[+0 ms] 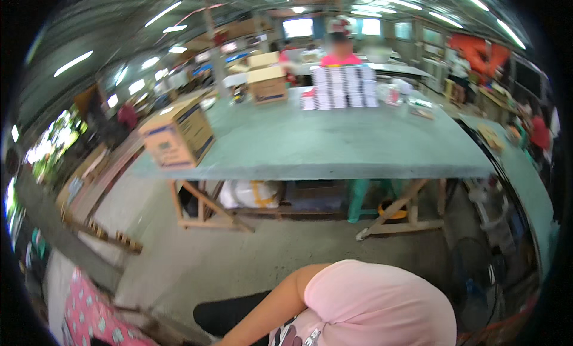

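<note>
Neither of my hands is in the picture. A bare arm (265,313) comes out of a short pink sleeve (373,295) at the lower edge and runs down to the left. It looks like my right arm, and its hand lies below the frame. Beside it shows a leg in black cloth (224,313). Pink cloth with a pale pattern (98,316) lies at the lower left, nearest to where the arm leaves view. What either hand holds or touches is hidden.
A green table (334,140) on wooden trestles stands ahead. On it are a closed carton (179,134), another carton (267,86) and tall stacks of books or pads (343,89). A person in pink (340,58) is behind the stacks. A post (65,226) leans at left.
</note>
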The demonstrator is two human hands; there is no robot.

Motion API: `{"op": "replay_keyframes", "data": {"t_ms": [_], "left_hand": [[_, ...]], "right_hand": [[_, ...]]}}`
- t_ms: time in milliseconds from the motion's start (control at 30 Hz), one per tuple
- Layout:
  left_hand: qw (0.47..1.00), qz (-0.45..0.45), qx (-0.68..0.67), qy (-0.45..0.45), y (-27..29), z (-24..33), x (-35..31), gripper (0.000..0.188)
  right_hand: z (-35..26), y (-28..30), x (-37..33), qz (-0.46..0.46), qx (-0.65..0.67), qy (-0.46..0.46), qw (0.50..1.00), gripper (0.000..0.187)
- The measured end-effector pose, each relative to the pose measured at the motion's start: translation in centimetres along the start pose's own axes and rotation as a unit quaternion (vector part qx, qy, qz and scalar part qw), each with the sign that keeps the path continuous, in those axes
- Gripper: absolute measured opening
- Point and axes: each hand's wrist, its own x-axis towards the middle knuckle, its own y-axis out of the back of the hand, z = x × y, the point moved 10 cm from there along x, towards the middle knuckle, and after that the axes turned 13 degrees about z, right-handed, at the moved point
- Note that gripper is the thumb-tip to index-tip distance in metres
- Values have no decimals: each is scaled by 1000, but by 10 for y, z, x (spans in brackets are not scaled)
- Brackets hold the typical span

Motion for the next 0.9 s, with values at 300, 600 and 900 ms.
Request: {"op": "replay_keyframes", "data": {"t_ms": [300,600,900], "left_hand": [[972,-12,177,-157,-24,6,20,85],[945,1,246,-216,-22,13,23,82],[929,4,277,-247,-22,16,24,78]], "right_hand": [[7,-28,-47,-84,-174,-78,978,72],[31,-26,-48,6,-148,-42,988,71],[26,-6,-44,16,-58,-107,992,66]]}}
